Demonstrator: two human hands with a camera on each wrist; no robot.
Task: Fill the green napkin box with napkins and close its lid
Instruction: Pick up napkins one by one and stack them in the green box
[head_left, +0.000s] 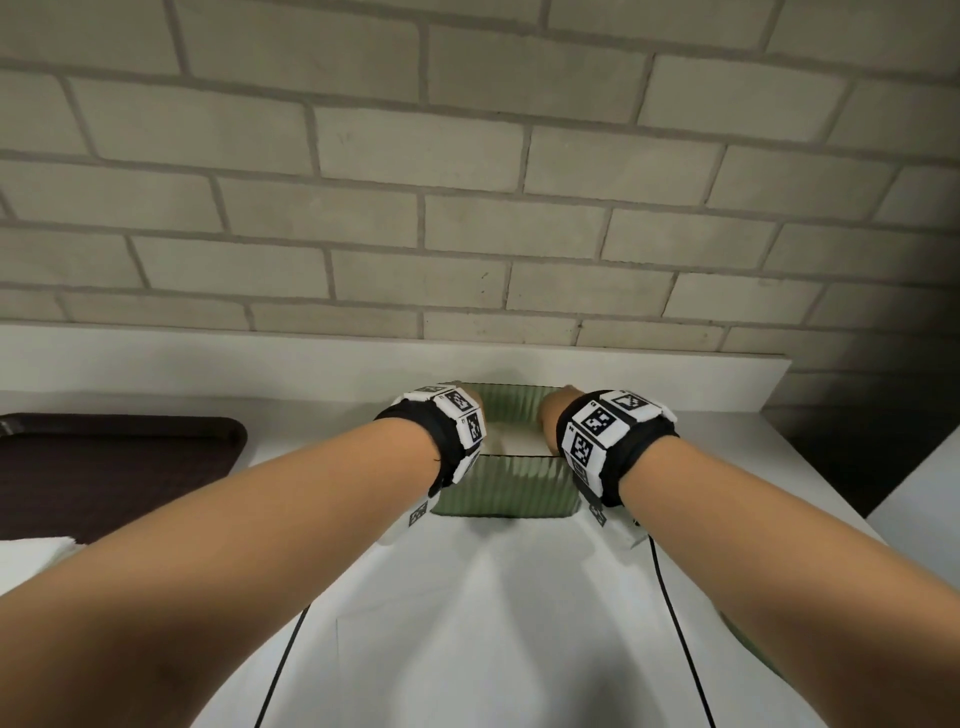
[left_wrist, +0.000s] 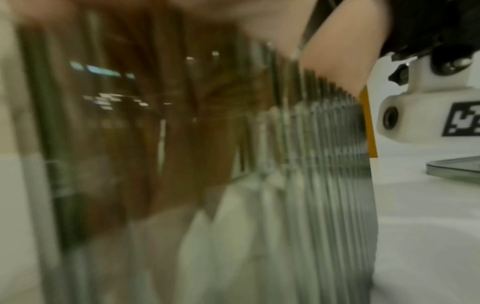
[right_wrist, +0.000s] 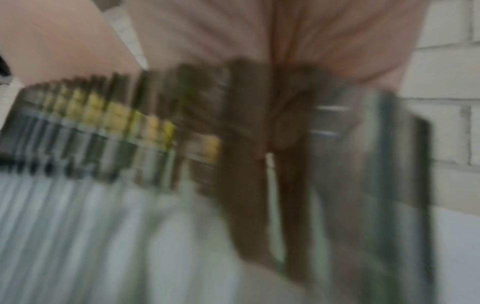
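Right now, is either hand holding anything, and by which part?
Both reach into the open green napkin box: left hand at its left wall, right hand at its right. Fingers hidden or blurred; an actual hold cannot be told.

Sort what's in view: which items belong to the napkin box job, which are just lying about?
Job:
- ribbed translucent green napkin box, open
- white napkins inside it
- left hand and right hand, at the box's two sides; grip hidden by the wrists
- flat green-tinted lid, lying on the counter

Lying about:
- dark brown plastic tray
- white napkin stack, frame edge
- white countertop
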